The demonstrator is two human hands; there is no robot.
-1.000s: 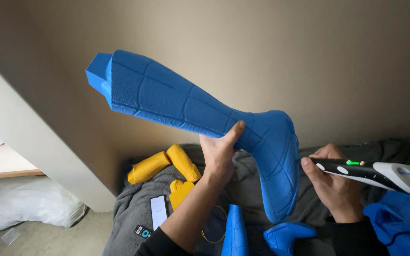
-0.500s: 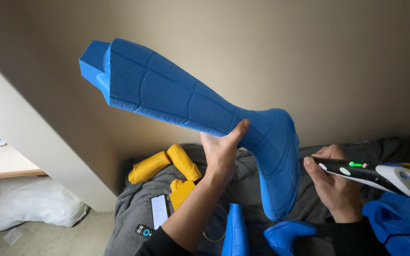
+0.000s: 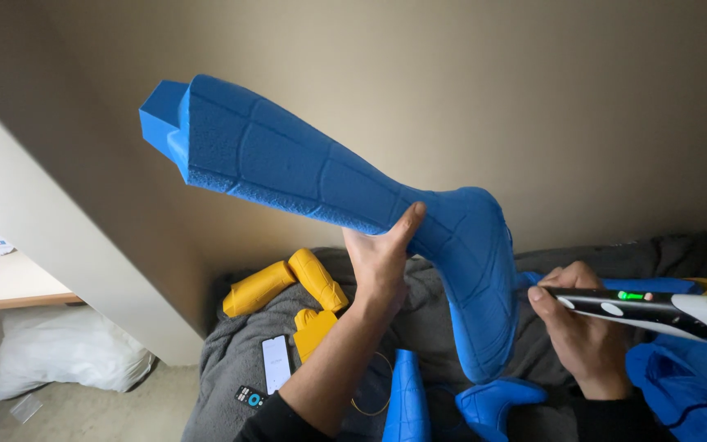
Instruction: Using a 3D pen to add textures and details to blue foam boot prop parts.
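My left hand [image 3: 382,262] holds up a large blue textured leg-shaped part [image 3: 321,176], gripping it near its bend; the part's blocky end points up and to the left, its rounded end hangs down. My right hand [image 3: 583,331] grips a black and white pen-like tool [image 3: 656,309] with a green light, its tip close to the blue part's lower right side.
A grey blanket [image 3: 231,368] lies below with yellow plastic parts [image 3: 288,286], a phone [image 3: 276,363], a small remote [image 3: 249,398] and more blue pieces [image 3: 407,401]. A white bag [image 3: 67,348] sits at the lower left under a white slanted panel [image 3: 59,229].
The blue part has shifted slightly in my left hand, its upper end a little lower and further right. The right hand with the tool stays close to its lower side.
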